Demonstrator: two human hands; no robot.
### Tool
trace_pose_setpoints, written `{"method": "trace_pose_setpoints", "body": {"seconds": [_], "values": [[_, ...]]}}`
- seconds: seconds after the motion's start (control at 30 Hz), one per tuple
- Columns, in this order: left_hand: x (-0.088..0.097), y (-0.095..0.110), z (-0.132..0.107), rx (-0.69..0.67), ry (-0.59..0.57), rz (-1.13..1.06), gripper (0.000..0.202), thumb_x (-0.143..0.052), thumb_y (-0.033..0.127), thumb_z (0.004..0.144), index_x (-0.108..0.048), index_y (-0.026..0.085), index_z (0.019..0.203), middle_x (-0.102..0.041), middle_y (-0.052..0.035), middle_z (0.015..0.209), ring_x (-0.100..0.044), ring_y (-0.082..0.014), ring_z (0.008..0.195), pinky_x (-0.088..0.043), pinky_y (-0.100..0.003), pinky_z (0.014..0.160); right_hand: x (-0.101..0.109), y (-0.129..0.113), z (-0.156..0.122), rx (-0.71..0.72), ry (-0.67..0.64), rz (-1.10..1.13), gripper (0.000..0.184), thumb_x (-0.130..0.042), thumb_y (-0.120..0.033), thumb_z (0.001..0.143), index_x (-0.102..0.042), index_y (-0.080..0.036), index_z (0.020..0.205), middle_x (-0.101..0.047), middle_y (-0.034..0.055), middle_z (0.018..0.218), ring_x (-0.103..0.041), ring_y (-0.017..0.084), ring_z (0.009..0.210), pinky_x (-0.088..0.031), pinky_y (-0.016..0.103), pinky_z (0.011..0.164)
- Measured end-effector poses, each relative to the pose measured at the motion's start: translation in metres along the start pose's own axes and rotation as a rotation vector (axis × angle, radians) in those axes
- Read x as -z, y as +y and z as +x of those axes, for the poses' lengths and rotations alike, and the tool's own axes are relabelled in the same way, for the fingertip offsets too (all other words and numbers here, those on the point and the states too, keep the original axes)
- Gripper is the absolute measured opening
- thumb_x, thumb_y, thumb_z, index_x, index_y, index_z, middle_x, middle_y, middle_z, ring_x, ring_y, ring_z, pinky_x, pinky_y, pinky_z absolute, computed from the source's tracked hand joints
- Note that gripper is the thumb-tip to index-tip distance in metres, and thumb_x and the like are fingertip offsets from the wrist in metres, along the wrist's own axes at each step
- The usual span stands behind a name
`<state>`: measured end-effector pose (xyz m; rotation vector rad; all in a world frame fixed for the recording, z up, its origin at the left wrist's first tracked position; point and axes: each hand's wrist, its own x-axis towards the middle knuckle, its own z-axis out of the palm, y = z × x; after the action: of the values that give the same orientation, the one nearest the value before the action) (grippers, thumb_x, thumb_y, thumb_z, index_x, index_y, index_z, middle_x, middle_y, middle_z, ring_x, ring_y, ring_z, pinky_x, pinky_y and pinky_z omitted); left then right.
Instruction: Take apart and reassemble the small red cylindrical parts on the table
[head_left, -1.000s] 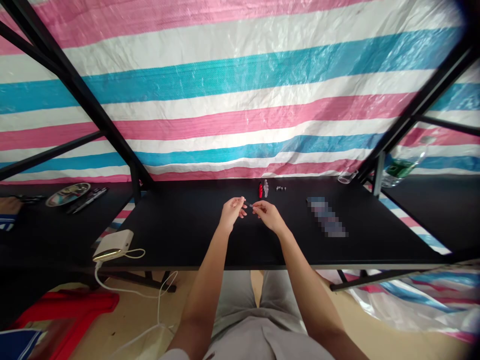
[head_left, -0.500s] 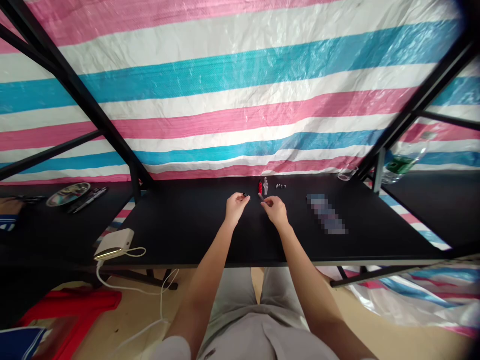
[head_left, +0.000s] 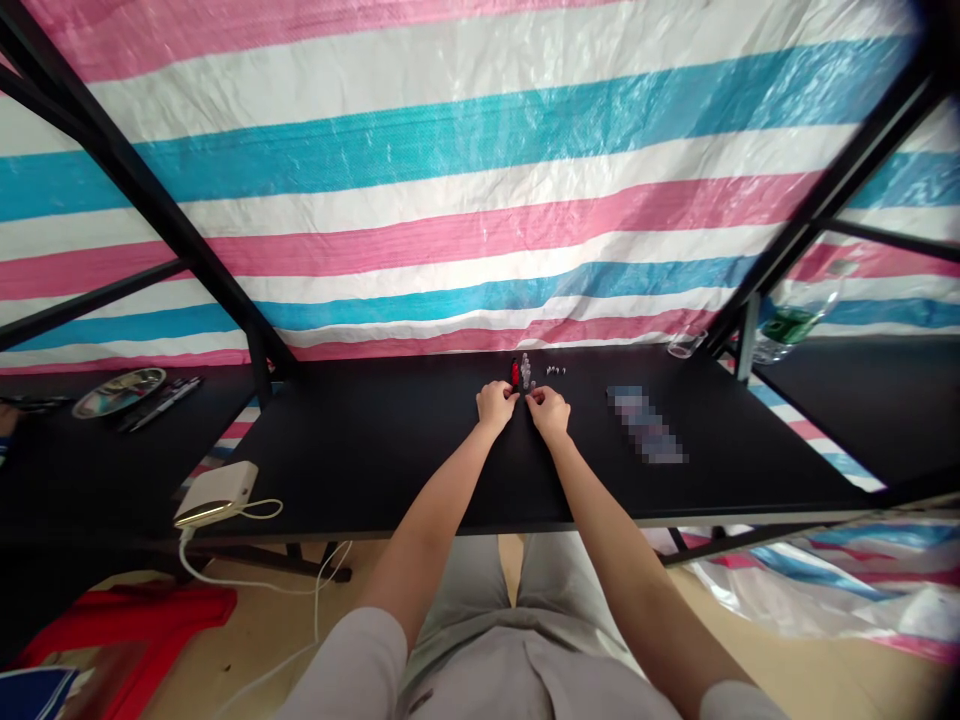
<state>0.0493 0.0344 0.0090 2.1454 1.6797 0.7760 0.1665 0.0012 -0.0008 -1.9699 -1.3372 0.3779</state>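
Observation:
My left hand (head_left: 496, 406) is closed in a pinch on the black table, its fingertips just in front of a row of small red pieces (head_left: 515, 373). What it pinches is too small to name; a dark bit shows by the fingertips. Close by on the right, my right hand (head_left: 550, 411) has thumb and finger together at the near end of a row of small clear plastic pieces (head_left: 526, 370). A small clear piece (head_left: 532, 385) shows at its fingertips. Several tiny shiny pieces (head_left: 556, 370) lie in a line beyond the right hand.
A blurred-out flat object (head_left: 646, 425) lies to the right on the table (head_left: 360, 430). A clear cup (head_left: 685, 344) stands at the back right corner. At the front left edge sits a white box (head_left: 217, 490) with a cable. Black frame bars rise on both sides.
My left hand has moved right and slightly forward to the row of red pieces. The right hand, with the small clear piece, has come to the near end of the clear row.

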Motion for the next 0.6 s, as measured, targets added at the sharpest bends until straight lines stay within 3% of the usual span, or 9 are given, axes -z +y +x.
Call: {"method": "trace_pose_setpoints", "body": {"seconds": [0.2, 0.4, 0.6], "values": [[0.001, 0.000, -0.003, -0.027, -0.034, 0.165, 0.019, -0.059, 0.035, 0.077, -0.061, 0.020, 0.087, -0.060, -0.0052, 0.091, -0.052, -0.0199, 0.090, -0.037, -0.031, 0.075, -0.006, 0.002, 0.003, 0.043, 0.027, -0.129, 0.017, -0.053, -0.031, 0.076, -0.063, -0.019, 0.082, -0.063, 0.0030, 0.082, -0.054, 0.018, 0.084, -0.032, 0.028, 0.071], [0.012, 0.005, -0.016, -0.277, 0.033, 0.258, 0.037, -0.046, 0.029, 0.086, -0.046, 0.022, 0.122, -0.059, -0.0077, 0.100, -0.051, -0.0208, 0.093, -0.034, -0.033, 0.079, -0.007, 0.004, 0.002, 0.057, 0.033, -0.119, 0.020, -0.051, -0.031, 0.079, -0.065, -0.020, 0.086, -0.063, 0.0036, 0.082, -0.054, 0.018, 0.082, -0.032, 0.028, 0.070], [0.020, -0.002, -0.014, -0.242, 0.062, 0.188, 0.025, -0.041, 0.027, 0.088, -0.061, 0.019, 0.100, -0.064, -0.0075, 0.091, -0.054, -0.0205, 0.087, -0.036, -0.033, 0.077, 0.000, 0.001, -0.004, 0.076, 0.017, -0.175, 0.019, -0.051, -0.030, 0.079, -0.066, -0.020, 0.085, -0.065, 0.0048, 0.080, -0.054, 0.019, 0.084, -0.032, 0.028, 0.069]]}}
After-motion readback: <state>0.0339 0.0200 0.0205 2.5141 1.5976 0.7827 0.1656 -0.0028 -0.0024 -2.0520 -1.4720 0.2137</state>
